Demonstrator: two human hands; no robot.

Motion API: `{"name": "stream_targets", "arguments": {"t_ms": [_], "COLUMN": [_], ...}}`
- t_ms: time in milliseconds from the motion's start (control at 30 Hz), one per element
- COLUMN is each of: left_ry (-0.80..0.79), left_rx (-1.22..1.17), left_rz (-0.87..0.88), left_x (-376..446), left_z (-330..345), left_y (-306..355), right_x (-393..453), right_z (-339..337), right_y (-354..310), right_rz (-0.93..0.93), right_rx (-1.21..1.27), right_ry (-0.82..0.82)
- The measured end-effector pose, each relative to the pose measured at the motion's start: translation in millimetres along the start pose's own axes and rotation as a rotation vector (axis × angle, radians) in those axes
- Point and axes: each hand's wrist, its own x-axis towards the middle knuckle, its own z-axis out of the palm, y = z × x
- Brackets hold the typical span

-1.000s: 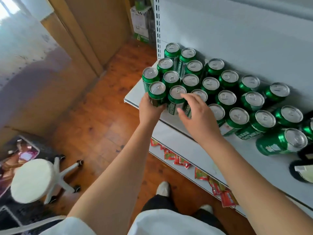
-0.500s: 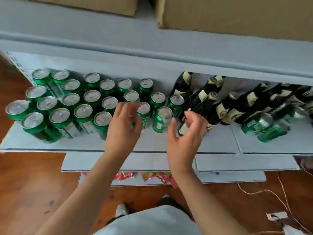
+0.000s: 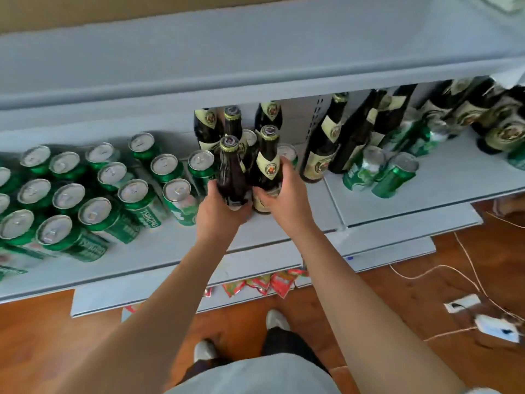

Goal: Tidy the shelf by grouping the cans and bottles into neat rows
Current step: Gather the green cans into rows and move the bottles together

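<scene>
Head view: looking down at a grey shelf (image 3: 170,245) whose front edge runs across the picture, with a second grey shelf board above it.
Left end of the shelf: a block of green cans (image 3: 93,189) stands upright in rough rows from the back wall toward the front edge, silver tops up, touching or just beside one another.
Left hand (image 3: 220,214): near the middle of the shelf, fingers wrapped round the lower body of a dark bottle (image 3: 231,172); its grip is grasping that bottle, which is upright with its label turned away.
Right hand (image 3: 284,194): just beside the left hand, fingers curled round the lower body of a labelled bottle (image 3: 268,166); its grip is grasping that one, upright, cream label facing out.
The two held bottles: side by side, touching or nearly so, in front of three more dark bottles (image 3: 207,126) at the back wall, with can tops showing between them.
Right section of the shelf: leaning dark bottles (image 3: 326,143) stand mixed with two green cans (image 3: 377,174) near the front edge; further bottles crowd the far right end, blurred.
Below the shelf: red snack packets (image 3: 264,282) hang along a lower edge.
Floor (image 3: 397,294): wooden, with a thin cable (image 3: 466,268) trailing at right.
</scene>
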Motion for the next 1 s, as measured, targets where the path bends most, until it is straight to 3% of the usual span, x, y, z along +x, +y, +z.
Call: {"name": "stream_targets", "arguments": {"t_ms": [100, 433, 600, 700, 767, 833, 867, 1000], "left_ry": [0.031, -0.006, 0.076, 0.113, 0.135, 0.149, 0.142, 0.100], "left_rx": [0.009, -0.038, -0.008, -0.016, -0.018, -0.012, -0.012, -0.030], "left_rz": [0.002, 0.058, 0.030, -0.004, -0.007, -0.009, -0.012, -0.044], "left_x": [-8, -28, -28, -26, -23, -20, -19, -18], "left_z": [8, 55, 50, 46, 42, 38, 37, 34], "left_y": [7, 35, 33, 28, 23, 17, 13, 4], "right_x": [1, 13, 28, 9, -5, 4, 18, 66], "right_z": [-14, -97, -108, -106, -94, -72, -60, -21], "right_y": [13, 65, 76, 57, 36, 23, 22, 28], "right_rz": [-0.026, -0.028, 0.003, -0.040, -0.328, -0.551, -0.545, -0.239], "right_rx": [-0.047, -0.064, -0.105, -0.168, -0.200, -0.292, -0.380, -0.688], "right_ry": [-0.040, 0.080, 0.103, 0.361, 0.487, 0.329, 0.199, -0.253]}}
